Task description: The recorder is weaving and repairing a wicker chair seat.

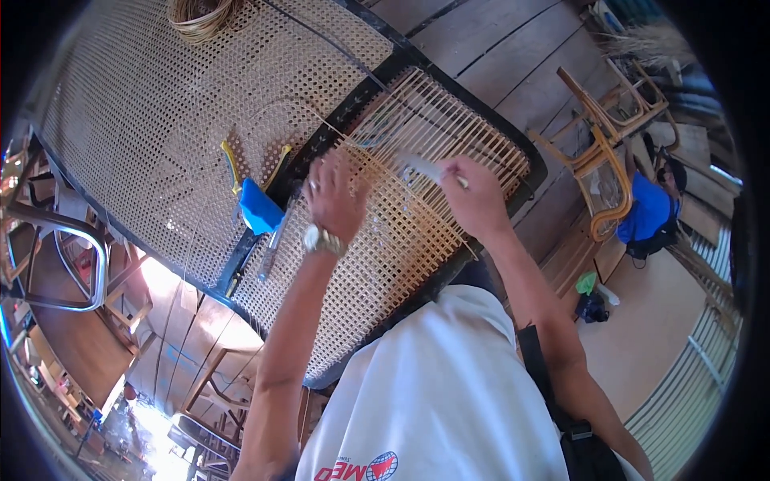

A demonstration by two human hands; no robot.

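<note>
A dark-framed panel lies before me, its cane webbing closely woven on the near side and open parallel strands on the far side. My left hand, a watch at its wrist, rests with extended fingers near the frame's left bar, where the weave begins. Over the strands, my right hand is closed around a pale, flat, blade-like tool, blurred by motion; its exact kind is unclear. Left of my left hand lie yellow-handled pliers, partly covered by a blue object, and a slim metal tool.
A larger cane-covered panel stretches left, holding a coil of cane strips. Wooden chair frames and a person in blue are at right. A metal-framed chair stands left. Bags lie on the floor.
</note>
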